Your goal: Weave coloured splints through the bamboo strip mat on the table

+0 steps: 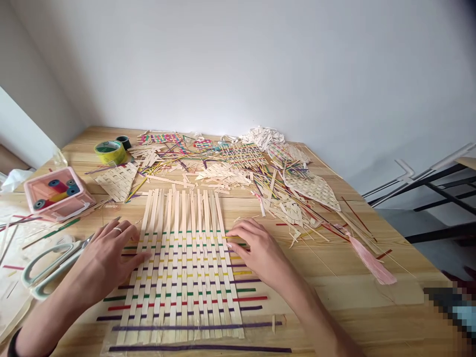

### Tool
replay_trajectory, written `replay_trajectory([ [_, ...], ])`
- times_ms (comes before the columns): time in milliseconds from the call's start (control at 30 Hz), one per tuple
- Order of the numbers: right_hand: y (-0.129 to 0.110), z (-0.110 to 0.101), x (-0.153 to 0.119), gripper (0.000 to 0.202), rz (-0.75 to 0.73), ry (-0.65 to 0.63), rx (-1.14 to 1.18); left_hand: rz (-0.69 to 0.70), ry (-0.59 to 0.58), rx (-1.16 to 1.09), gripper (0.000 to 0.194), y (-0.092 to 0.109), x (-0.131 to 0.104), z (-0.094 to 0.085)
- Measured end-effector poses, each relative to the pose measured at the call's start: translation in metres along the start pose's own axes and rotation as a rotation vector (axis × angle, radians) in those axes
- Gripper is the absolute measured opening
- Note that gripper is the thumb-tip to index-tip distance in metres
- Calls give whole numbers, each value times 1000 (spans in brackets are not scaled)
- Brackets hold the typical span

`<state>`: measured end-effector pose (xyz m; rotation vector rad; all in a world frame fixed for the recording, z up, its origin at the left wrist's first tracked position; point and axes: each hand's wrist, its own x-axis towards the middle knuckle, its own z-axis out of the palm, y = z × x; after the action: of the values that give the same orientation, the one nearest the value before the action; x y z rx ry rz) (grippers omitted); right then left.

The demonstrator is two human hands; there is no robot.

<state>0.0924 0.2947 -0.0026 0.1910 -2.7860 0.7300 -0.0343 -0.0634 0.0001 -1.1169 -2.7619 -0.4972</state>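
A half-woven mat of pale flat wooden strips (182, 277) lies before me, crossed by thin green, yellow, purple and red strips. My left hand (109, 248) rests at its left edge, its thumb lying on the weave and its fingers bent and apart. At the right edge, my right hand (256, 245) has thumb and forefinger close together around the end of a yellow strip (224, 237). Clear tape (178, 334) covers the mat's near end. A loose purple strip (201, 348) lies nearest me. Scissors (52, 267) with pale handles lie partly beneath my left hand.
A pink box (59, 210) with thread spools and a yellow tape roll (109, 152) stand at left. Behind the mat lie piled strip scraps (223, 176). A woven fan (312, 191) with a pink tassel (372, 260) lies at right. Dark metal frames (439, 198) stand beyond the table.
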Motion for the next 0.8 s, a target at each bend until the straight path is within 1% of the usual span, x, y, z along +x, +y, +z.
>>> replay_trajectory([
  [233, 2, 1, 0, 20, 9, -9, 13, -25, -15, -5, 31, 1, 0, 1],
  [467, 1, 2, 0, 21, 5, -10, 22, -56, -41, -15, 23, 3, 1, -1],
  [800, 0, 0, 0, 20, 43, -26, 35, -46, 14, 69, 26, 6, -4, 2],
])
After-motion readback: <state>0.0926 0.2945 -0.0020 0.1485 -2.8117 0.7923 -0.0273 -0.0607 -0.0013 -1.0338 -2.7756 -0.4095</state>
